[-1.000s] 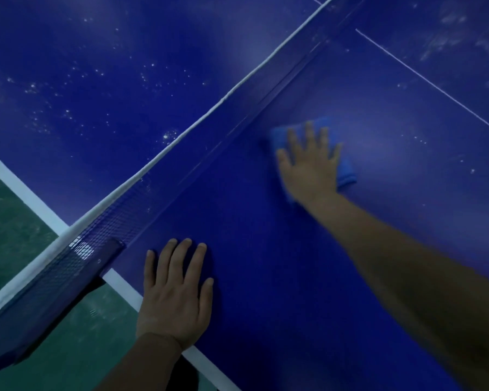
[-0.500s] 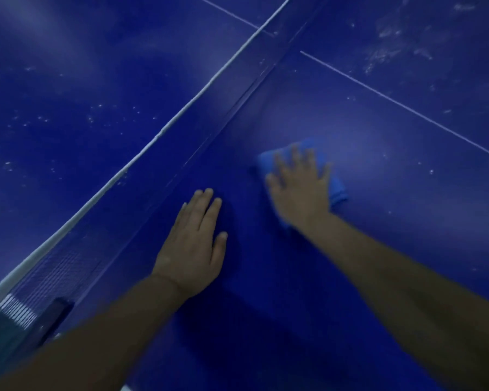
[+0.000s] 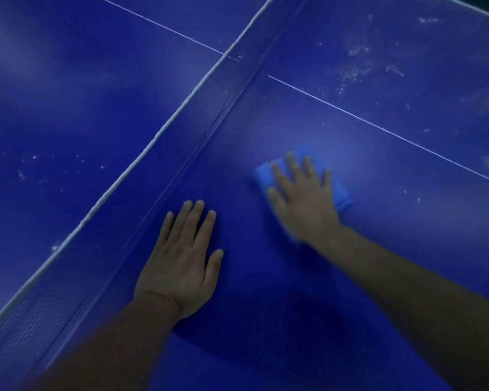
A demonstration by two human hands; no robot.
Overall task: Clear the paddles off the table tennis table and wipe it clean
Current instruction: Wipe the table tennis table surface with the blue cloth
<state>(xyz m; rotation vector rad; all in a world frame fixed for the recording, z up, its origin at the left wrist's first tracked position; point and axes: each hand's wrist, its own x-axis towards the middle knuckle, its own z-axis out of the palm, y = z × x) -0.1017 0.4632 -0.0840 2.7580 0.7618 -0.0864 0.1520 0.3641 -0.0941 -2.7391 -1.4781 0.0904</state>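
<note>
Head | right hand (image 3: pixel 304 204) flat – pressing cloth (image 3: pixel 340 194) | left hand (image 3: pixel 181 263) flat – table (image 3: pixel 266 306)

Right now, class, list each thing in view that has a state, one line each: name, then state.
Blue folded cleaning cloth: flat on the table, under the right hand.
Right hand: fingers spread, pressing the cloth.
Left hand: flat on the table, holding nothing.
White-edged mesh net: upright, taut.
Dark blue table tennis table: white specks remain beyond the centre line.

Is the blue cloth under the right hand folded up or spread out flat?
Folded. The blue cloth shows as a small, thick pad barely wider than the right hand pressing it on the table.
</note>
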